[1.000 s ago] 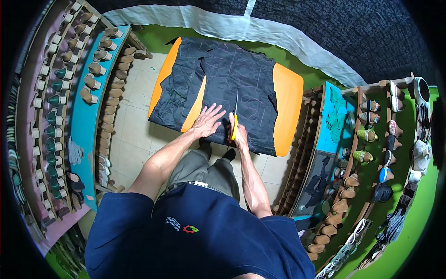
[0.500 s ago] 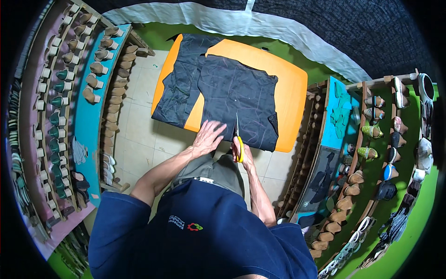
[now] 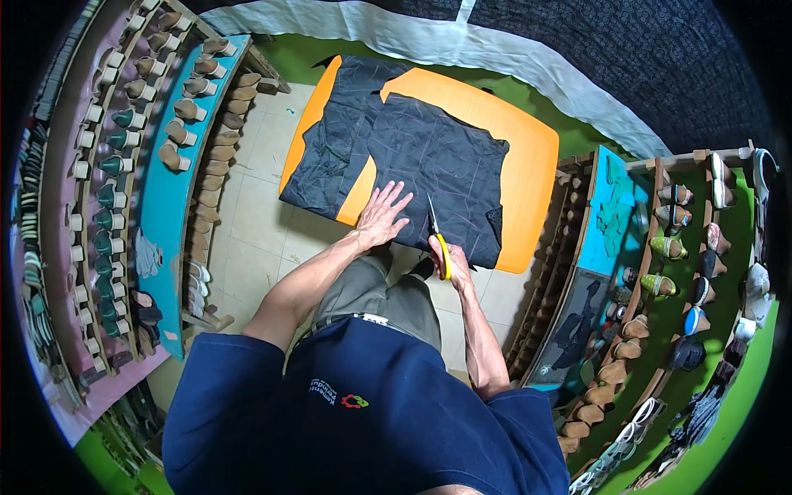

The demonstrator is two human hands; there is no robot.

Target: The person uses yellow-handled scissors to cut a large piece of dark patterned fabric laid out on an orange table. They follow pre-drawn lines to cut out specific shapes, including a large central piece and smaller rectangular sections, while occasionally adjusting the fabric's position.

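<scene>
In the head view we see black cloth (image 3: 437,161), creased and thin-looking, traced with fine pale and purplish lines, lying at the upper centre on an orange table (image 3: 532,186) with smooth, rounded corners. Our left hand (image 3: 381,218) is pressed flat on it near the lower edge, fingers spread wide. Our right hand (image 3: 454,262) is curled around the yellow handles of the scissors (image 3: 435,219), whose slim metal blades lie over the cloth; we cannot tell whether they bite into it.

White lettering (image 3: 322,391) and a small red-and-green emblem (image 3: 355,402) sit on our navy shirt (image 3: 363,450) at the lower centre.

The cloth's lower edge runs along the table's near side. Orange tabletop shows above and right of the cloth. Pale floor tiles (image 3: 256,216) separate the table from the shoe lasts (image 3: 172,154) at left; at right, a rack of shoes (image 3: 668,247) stands nearer.
</scene>
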